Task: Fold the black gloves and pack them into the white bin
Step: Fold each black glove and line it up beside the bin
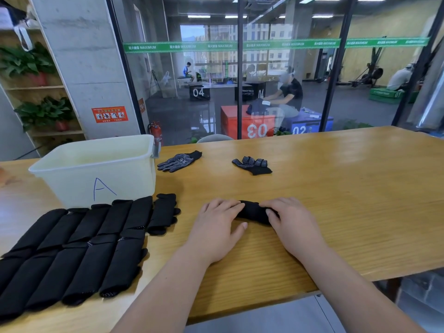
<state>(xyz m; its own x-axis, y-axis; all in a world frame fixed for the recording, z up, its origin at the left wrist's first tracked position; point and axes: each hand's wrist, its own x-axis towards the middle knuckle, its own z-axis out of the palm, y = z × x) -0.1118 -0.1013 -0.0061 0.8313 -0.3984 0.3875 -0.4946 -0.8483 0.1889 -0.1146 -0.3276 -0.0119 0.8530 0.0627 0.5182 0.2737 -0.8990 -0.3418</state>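
**A:** Where's the glove being worked on?

**B:** On the table, right of the bin and nearer the person than it. It is not in the bin yet.

**A:** And the hands?

**B:** The left hand lies flat, fingers straight, pressing the glove's left end. The right hand is draped over the right end with the thumb at the near edge. I cannot tell whether it pinches or only presses.

**A:** Which way does the glove lie?

**B:** It is a narrow bundle, long axis across the table, roughly along the bin's front wall. Its left end sits slightly farther from the person. The hands cover both ends, so I can't say which is the cuff.

**A:** How to do this step well?

**B:** I'd press evenly from both ends so the fold stays tight and straight. Then lift it by both ends, so it doesn't spring open, and match it to the folded gloves lying in rows in front of the bin.

**A:** What's left?

**B:** Two loose gloves. One is just beside the bin's right wall, and the other is farther right.
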